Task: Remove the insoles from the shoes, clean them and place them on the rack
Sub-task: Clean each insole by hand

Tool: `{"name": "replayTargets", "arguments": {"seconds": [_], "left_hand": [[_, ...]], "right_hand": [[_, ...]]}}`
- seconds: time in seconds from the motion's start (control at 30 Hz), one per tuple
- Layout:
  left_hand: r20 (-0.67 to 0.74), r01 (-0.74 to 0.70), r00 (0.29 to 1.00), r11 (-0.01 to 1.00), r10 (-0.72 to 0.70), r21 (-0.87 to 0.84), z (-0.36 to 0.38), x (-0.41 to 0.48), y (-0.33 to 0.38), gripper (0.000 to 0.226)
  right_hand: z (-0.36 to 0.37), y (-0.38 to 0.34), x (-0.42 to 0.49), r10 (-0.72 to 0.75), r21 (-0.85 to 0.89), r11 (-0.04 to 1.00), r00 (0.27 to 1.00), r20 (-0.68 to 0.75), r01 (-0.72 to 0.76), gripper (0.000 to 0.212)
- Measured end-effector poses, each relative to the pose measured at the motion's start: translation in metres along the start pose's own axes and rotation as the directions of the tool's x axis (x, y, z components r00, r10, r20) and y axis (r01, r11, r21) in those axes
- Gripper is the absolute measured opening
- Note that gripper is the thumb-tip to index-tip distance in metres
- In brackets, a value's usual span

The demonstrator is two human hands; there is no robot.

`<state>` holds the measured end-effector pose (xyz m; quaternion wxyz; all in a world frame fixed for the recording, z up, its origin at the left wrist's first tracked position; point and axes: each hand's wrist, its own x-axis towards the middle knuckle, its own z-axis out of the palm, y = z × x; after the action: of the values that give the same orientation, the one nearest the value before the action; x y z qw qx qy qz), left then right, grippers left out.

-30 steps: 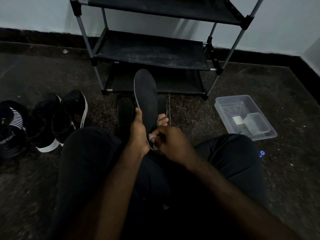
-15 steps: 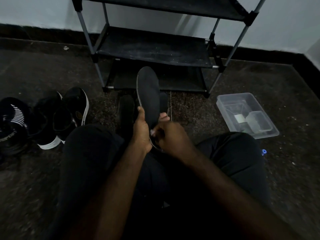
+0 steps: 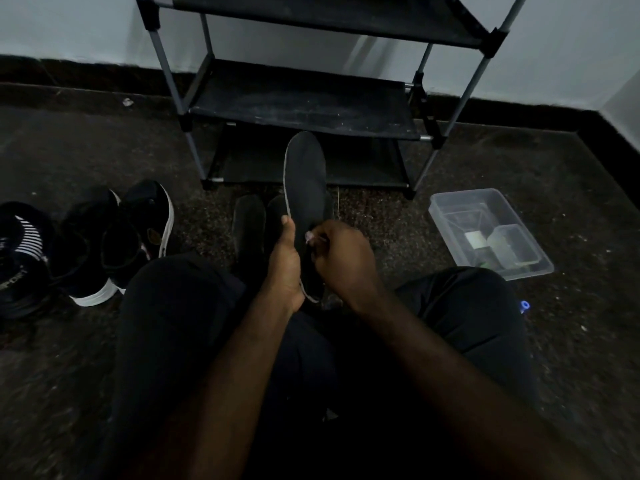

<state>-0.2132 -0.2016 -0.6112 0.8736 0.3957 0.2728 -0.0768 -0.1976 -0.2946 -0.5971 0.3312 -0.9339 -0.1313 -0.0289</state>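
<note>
Head view looks down at a person who sits on a dark speckled floor [image 3: 519,174], with legs in black trousers [image 3: 173,306] spread to both sides. Between the knees the left hand [image 3: 285,268] holds a dark grey insole [image 3: 306,174], flat and long with a lighter edge. The fingers are curled behind its lower half and the thumb [image 3: 288,225] lies straight along its left edge. The insole stands almost upright and its toe end points toward the black shoe rack [image 3: 301,102], which has grey metal poles and fabric shelves and stands against the pale wall. The right hand [image 3: 343,261] is at the right side of the insole near its middle. Its fingers are curled and pressed together, and they pinch a small pale piece [image 3: 309,237] against the insole surface; what this piece is I cannot tell. On the floor just behind the hands lie two more dark flat soles [image 3: 248,220], side by side in front of the lowest shelf. At the left stands a pair of black sneakers with white soles [image 3: 114,237], and beside them, at the edge of the picture, a dark shoe with white stripes [image 3: 24,251]. At the right, near the rack leg, sits a clear plastic box [image 3: 446,216] with smaller clear containers inside.
</note>
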Motion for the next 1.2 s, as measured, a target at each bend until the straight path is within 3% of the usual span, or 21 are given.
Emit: {"name": "replayTargets", "arguments": {"seconds": [0.17, 0.37, 0.53, 0.63, 0.77, 0.93, 1.0, 1.1, 1.2], "left_hand": [[0.011, 0.047, 0.999, 0.999, -0.047, 0.01, -0.004, 0.003, 0.002, 0.085], [0.069, 0.043, 0.997, 0.999, -0.043, 0.003, -0.005, 0.004, 0.005, 0.082], [0.084, 0.031, 0.996, 0.999, -0.027, -0.045, -0.005, 0.004, 0.0, 0.07], [0.031, 0.0, 1.0, 0.998, 0.002, -0.062, -0.006, 0.005, 0.002, 0.064], [0.066, 0.022, 0.998, 0.999, -0.02, -0.031, -0.008, 0.007, 0.005, 0.085], [0.093, -0.004, 0.996, 0.998, 0.009, -0.058, 0.0, 0.0, 0.001, 0.063], [0.103, 0.004, 0.995, 0.998, 0.002, -0.055, -0.001, -0.002, -0.001, 0.058], [0.066, -0.023, 0.997, 0.996, 0.029, -0.091, -0.005, 0.002, 0.002, 0.058], [0.052, 0.003, 0.999, 0.997, 0.001, -0.073, -0.005, 0.003, 0.005, 0.074]], "right_hand": [[-0.005, 0.005, -0.025, -0.113, 0.112, 0.99, 0.967, 0.23, 0.089, 0.012], [-0.01, 0.004, -0.014, -0.169, 0.173, 0.975, 0.969, 0.178, 0.138, 0.009], [-0.006, 0.001, 0.004, -0.081, 0.06, 0.995, 0.996, 0.045, 0.078, 0.01], [-0.006, -0.002, -0.005, -0.045, 0.054, 0.998, 0.99, 0.136, 0.037, 0.013], [-0.012, -0.004, -0.022, -0.109, 0.142, 0.987, 0.954, 0.278, 0.072, 0.01], [-0.013, -0.002, -0.001, -0.089, 0.087, 0.992, 0.996, 0.02, 0.087, 0.011], [-0.012, -0.003, 0.005, -0.068, 0.028, 0.997, 0.998, -0.014, 0.068, 0.012], [-0.01, -0.006, 0.0, -0.073, 0.008, 0.997, 0.991, 0.112, 0.073, 0.011], [-0.012, -0.005, -0.016, -0.084, 0.08, 0.995, 0.953, 0.29, 0.063, 0.008]]}}
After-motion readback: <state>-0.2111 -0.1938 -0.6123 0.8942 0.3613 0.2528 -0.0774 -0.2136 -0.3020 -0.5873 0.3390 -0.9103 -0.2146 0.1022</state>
